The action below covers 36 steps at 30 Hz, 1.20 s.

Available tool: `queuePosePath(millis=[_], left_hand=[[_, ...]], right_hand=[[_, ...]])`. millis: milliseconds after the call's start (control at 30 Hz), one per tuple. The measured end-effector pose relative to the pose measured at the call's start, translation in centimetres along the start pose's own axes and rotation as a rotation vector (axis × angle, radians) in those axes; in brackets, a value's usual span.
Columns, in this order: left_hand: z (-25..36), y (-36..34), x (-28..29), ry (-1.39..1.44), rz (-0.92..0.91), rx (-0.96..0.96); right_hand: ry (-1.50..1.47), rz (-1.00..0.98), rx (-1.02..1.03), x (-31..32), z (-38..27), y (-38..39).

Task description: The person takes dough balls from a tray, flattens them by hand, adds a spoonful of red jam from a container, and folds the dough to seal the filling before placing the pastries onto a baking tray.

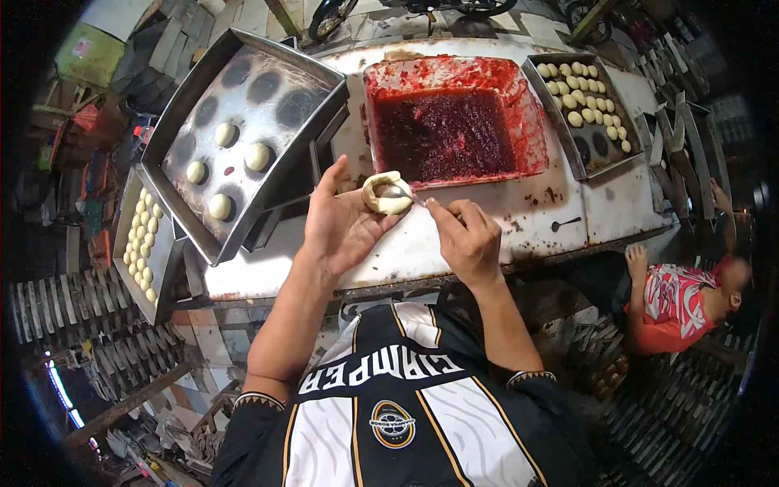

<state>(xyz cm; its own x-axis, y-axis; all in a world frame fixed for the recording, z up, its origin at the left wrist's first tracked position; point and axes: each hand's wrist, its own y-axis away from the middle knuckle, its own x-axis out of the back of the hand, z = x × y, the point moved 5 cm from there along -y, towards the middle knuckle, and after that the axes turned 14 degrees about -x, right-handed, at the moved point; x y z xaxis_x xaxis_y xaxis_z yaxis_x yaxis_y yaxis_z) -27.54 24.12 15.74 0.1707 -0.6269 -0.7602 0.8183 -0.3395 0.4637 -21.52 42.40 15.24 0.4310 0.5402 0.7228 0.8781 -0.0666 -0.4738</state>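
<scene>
My left hand (345,227) is cupped, fingers curved, holding a pale piece of dough (381,185) shaped like a hollow cup. My right hand (468,239) grips a small metal spoon (419,202), whose far end is inside the dough. Beyond them sits a rectangular tub (442,130) of dark red paste, its inner walls smeared red. A second spoon (565,221) lies on the white worktop (544,243), right of my right hand.
A steel tray (203,138) at left holds several dough balls, above another filled tray (142,243). A third tray (576,97) of dough balls stands at right. A person (682,296) in red is beside the worktop. A motorbike (422,10) stands behind.
</scene>
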Motion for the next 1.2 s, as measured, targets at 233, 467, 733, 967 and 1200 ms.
queuePosePath(millis=[233,467,733,967,1200], left_hand=[[0.7,-0.7,4.6,0.168,0.021,0.039],[1.1,1.0,6.3,0.199,-0.198,-0.231],[0.7,2.1,4.5,-0.59,-0.238,-0.514],[1.6,5.8,3.9,-0.957,-0.538,-0.628],[7.7,13.9,3.5,-1.321,-0.712,-1.338]], right_hand=[[-0.102,-0.139,-0.096,-2.4,-0.6,1.8],[0.018,-0.105,-0.3,-6.6,9.4,13.4],[0.361,-0.145,-0.514,-7.5,8.0,13.4],[-1.114,-0.174,-0.346,-2.9,-6.8,2.9],[-1.271,-0.033,-0.265,-2.7,-17.3,4.0]])
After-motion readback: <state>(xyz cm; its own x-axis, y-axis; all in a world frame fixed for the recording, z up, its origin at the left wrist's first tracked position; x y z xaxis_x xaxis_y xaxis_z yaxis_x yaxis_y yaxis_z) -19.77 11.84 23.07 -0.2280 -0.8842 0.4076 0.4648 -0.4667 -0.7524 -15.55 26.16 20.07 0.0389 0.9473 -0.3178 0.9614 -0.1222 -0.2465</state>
